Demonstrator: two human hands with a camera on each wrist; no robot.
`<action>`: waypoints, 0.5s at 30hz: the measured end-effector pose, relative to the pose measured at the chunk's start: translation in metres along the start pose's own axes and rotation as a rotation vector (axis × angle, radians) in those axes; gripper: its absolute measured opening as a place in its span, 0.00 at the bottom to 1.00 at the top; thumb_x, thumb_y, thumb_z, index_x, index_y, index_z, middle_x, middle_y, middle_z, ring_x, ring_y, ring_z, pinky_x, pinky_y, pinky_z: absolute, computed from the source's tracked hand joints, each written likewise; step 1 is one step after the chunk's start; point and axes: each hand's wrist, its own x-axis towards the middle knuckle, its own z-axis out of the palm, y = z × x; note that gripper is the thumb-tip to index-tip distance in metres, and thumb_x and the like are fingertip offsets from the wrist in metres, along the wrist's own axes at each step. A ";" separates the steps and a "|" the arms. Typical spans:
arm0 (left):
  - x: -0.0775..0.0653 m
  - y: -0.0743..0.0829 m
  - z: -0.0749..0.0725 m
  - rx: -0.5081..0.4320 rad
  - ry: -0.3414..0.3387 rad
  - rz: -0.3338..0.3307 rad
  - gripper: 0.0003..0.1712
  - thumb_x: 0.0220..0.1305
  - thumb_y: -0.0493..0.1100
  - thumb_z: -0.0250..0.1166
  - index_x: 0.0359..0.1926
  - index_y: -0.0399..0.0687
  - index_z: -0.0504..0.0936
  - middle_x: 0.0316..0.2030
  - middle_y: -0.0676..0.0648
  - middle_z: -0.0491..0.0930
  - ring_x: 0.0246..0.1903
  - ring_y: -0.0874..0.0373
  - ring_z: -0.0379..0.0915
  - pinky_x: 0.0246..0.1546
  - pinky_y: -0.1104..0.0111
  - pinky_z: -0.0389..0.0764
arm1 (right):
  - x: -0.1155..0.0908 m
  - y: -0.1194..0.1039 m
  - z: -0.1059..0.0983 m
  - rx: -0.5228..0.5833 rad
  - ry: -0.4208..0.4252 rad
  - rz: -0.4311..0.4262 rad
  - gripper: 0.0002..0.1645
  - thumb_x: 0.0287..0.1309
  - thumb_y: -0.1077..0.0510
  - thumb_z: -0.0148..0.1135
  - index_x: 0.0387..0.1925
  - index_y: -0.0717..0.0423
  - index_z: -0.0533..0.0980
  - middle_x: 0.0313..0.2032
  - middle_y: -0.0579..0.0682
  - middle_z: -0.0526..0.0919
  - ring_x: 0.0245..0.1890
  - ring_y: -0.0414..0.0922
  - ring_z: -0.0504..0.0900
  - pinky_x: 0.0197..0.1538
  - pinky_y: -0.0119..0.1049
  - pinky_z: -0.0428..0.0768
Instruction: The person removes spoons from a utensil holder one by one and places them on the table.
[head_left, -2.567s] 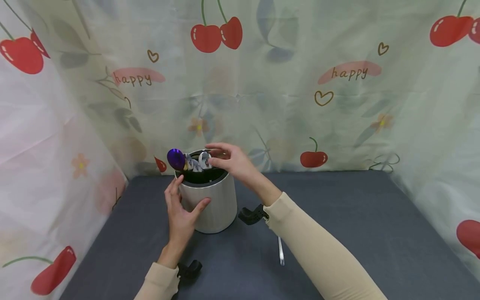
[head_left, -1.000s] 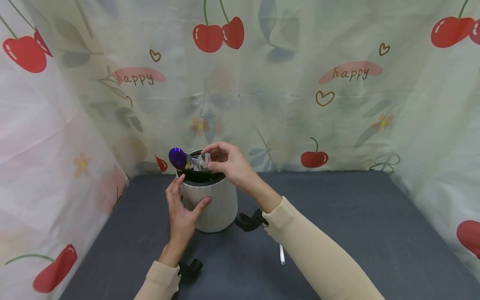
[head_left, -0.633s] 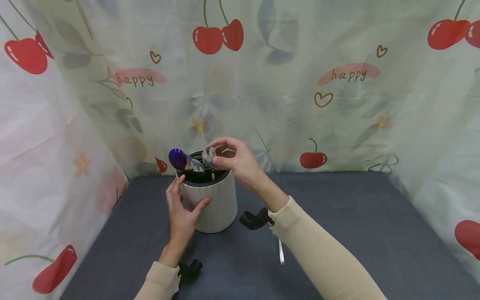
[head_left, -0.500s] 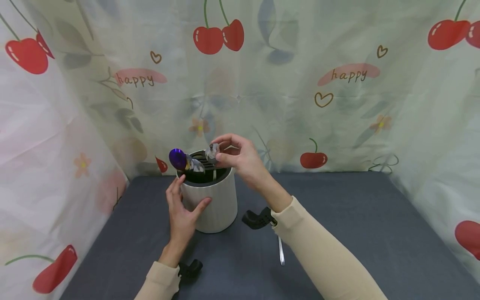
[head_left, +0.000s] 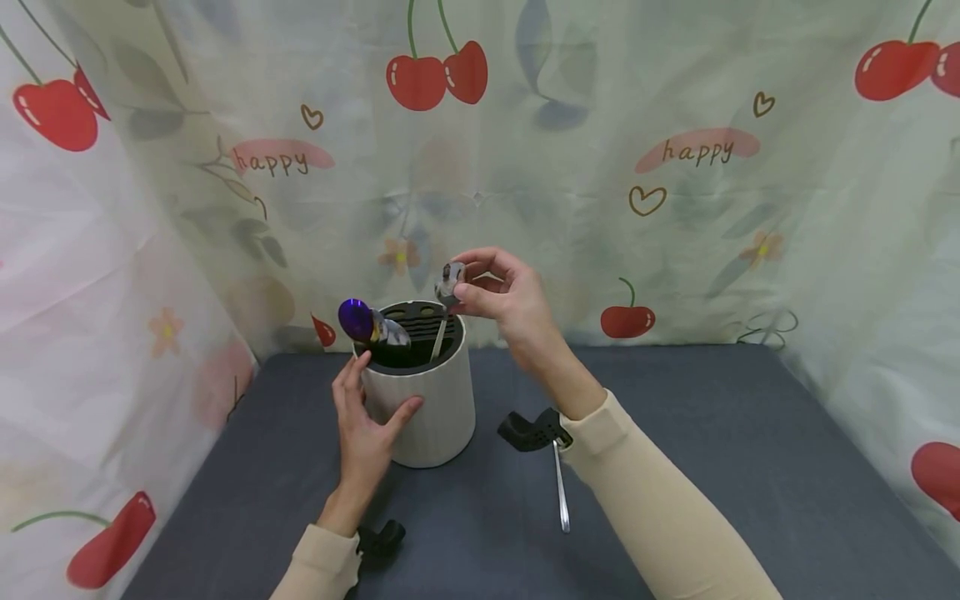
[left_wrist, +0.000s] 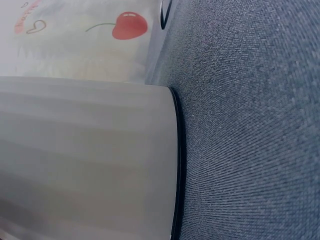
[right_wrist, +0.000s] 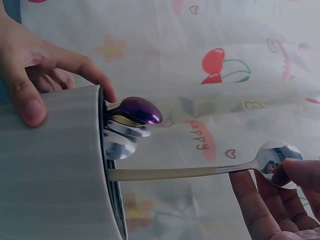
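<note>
My right hand (head_left: 517, 308) pinches a spoon (right_wrist: 270, 155) by its silver bowl, above the right side of a whitish, round utensil holder (head_left: 431, 425). The spoon's long, pale beige handle slants down, its lower end hidden inside the dark-rimmed opening. Around the holder's left side curls my left hand (head_left: 367, 433), thumb on the front wall and a fingertip at the rim. A shiny purple spoon (right_wrist: 141, 110) leans out beside that fingertip. Silver spoons (right_wrist: 120, 145) stick out next to it, bowls upward.
A thin silver utensil handle (head_left: 562, 500) lies on the dark grey tabletop (head_left: 712, 467), partly covered by my right wrist camera (head_left: 528, 431). Slots show in the holder's black top insert (head_left: 412, 312). A cherry-patterned curtain (head_left: 555, 208) hangs behind the table.
My right hand has risen and moved right with the spoon, drawing more of its handle out of the holder. The left hand has stayed in place on the holder.
</note>
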 end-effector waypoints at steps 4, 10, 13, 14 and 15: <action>0.000 0.000 -0.001 -0.003 -0.004 -0.001 0.56 0.56 0.40 0.81 0.80 0.64 0.59 0.75 0.40 0.53 0.76 0.41 0.49 0.68 0.30 0.58 | -0.001 -0.006 -0.004 0.034 0.030 -0.008 0.18 0.64 0.77 0.62 0.55 0.69 0.77 0.41 0.54 0.78 0.41 0.46 0.85 0.48 0.48 0.87; 0.000 0.001 -0.001 -0.014 -0.009 -0.007 0.57 0.56 0.40 0.81 0.80 0.66 0.59 0.75 0.41 0.53 0.76 0.43 0.49 0.69 0.31 0.57 | -0.002 -0.013 -0.015 0.090 0.074 -0.025 0.18 0.64 0.77 0.61 0.51 0.60 0.79 0.41 0.54 0.78 0.42 0.47 0.84 0.48 0.48 0.87; 0.000 0.002 -0.001 -0.015 -0.008 -0.010 0.57 0.56 0.39 0.81 0.80 0.67 0.59 0.75 0.41 0.53 0.76 0.44 0.49 0.69 0.31 0.57 | -0.003 -0.013 -0.021 0.111 0.095 -0.035 0.18 0.65 0.78 0.60 0.50 0.57 0.79 0.40 0.53 0.78 0.40 0.47 0.84 0.48 0.49 0.87; 0.000 0.002 -0.001 -0.017 -0.008 -0.009 0.57 0.56 0.39 0.81 0.80 0.67 0.59 0.75 0.41 0.53 0.76 0.44 0.49 0.69 0.31 0.57 | -0.003 -0.013 -0.023 0.116 0.100 -0.040 0.18 0.65 0.78 0.60 0.50 0.57 0.79 0.40 0.53 0.79 0.40 0.47 0.84 0.48 0.49 0.87; 0.000 0.002 -0.001 -0.017 -0.009 -0.008 0.57 0.56 0.39 0.81 0.80 0.67 0.59 0.75 0.41 0.53 0.76 0.44 0.49 0.69 0.31 0.57 | -0.004 -0.013 -0.025 0.123 0.105 -0.044 0.18 0.66 0.78 0.59 0.50 0.57 0.79 0.40 0.53 0.79 0.40 0.47 0.84 0.49 0.49 0.87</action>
